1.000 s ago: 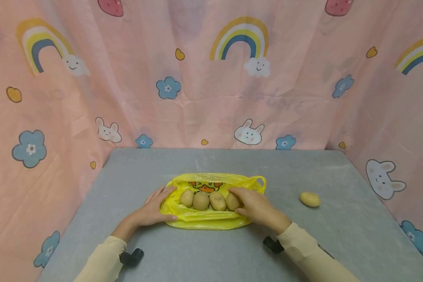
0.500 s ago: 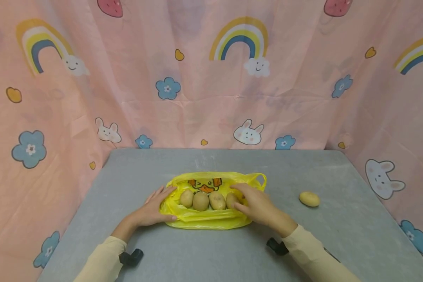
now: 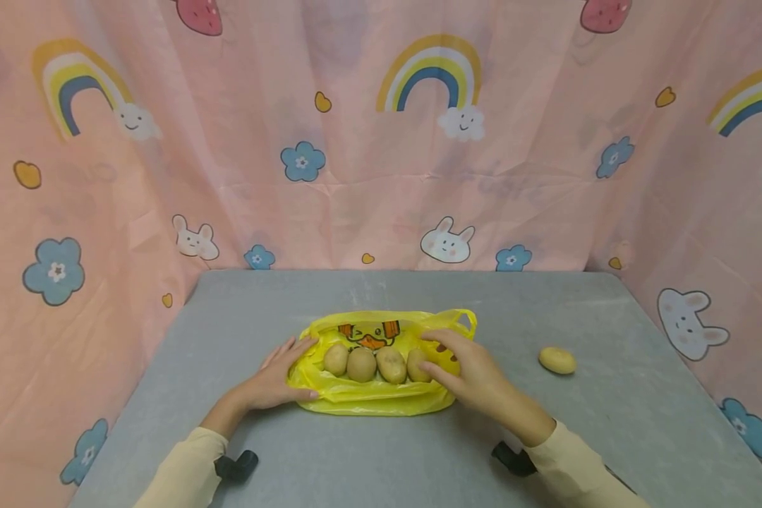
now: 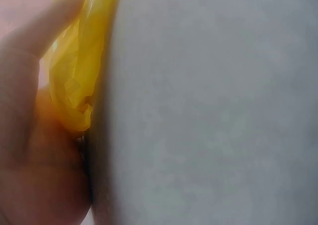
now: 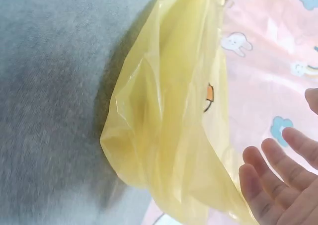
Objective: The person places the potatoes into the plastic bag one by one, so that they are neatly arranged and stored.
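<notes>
A yellow plastic bag [image 3: 381,404] printed with a duck face lies on its side on the table. Several potatoes [image 3: 391,366] sit in a row in its opening. At the bag's left end rests my left hand [image 3: 273,377], its fingers along the back and its thumb at the front edge. The left wrist view shows that thumb [image 4: 54,19] lying against the plastic. My right hand [image 3: 476,370] hovers over the right end, beside the rightmost potato [image 3: 418,365]. In the right wrist view its fingers [image 5: 283,170] are spread and hold nothing.
A single potato [image 3: 557,360] lies on the grey table [image 3: 609,423] to the right of the bag. The bag's handle loop [image 3: 468,321] sticks up at its back right. A pink patterned curtain [image 3: 355,212] stands behind and at both sides.
My right hand has let go of the rightmost potato and drawn back slightly to the right, its fingers opening. My left hand has stayed at the bag's left end.
</notes>
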Available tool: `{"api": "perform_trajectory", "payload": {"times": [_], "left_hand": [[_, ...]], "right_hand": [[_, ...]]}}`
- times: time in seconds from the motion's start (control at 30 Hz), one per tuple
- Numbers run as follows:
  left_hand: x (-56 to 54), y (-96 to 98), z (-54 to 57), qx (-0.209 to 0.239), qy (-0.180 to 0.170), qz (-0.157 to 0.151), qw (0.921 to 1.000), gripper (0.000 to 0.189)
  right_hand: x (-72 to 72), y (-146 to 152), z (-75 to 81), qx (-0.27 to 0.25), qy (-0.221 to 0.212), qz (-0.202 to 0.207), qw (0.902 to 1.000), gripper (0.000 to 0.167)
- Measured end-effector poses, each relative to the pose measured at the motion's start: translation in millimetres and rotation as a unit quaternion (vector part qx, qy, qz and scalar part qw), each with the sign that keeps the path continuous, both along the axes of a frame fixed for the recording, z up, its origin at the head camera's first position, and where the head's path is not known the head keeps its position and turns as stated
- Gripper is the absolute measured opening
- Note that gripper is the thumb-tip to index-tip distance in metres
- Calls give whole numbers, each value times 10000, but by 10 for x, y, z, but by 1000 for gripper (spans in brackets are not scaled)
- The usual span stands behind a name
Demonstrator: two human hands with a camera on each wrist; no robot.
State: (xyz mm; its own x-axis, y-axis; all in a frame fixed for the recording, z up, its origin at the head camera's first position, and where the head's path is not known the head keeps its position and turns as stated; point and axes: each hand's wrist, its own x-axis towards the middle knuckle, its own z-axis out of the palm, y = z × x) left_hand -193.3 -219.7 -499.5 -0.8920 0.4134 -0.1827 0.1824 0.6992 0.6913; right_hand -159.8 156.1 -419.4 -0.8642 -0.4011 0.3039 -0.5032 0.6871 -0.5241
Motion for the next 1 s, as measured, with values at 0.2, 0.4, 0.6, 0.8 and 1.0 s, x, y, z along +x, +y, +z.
{"api": "perform_trajectory", "payload": {"times": [0.2, 0.4, 0.6, 0.8, 1.0], "left_hand": [[-4, -9, 16, -10, -9, 32, 10000, 102], [-4, -16, 17, -58, -72, 93, 9999, 102], [17, -8, 22, -30, -130, 114, 9998, 103], [26, -10, 22, -29, -120, 143, 9998, 103], [11, -7, 4, -62, -95, 103, 9999, 103]], "right_hand": [[47, 117, 42, -165, 333, 16, 9993, 41], [77, 261, 44, -203, 484, -102, 9986, 41], [108, 411, 52, -177, 569, -171, 9981, 42], [136, 549, 75, -164, 731, -322, 9967, 41], [161, 702, 60, -54, 583, -620, 9964, 41]]}}
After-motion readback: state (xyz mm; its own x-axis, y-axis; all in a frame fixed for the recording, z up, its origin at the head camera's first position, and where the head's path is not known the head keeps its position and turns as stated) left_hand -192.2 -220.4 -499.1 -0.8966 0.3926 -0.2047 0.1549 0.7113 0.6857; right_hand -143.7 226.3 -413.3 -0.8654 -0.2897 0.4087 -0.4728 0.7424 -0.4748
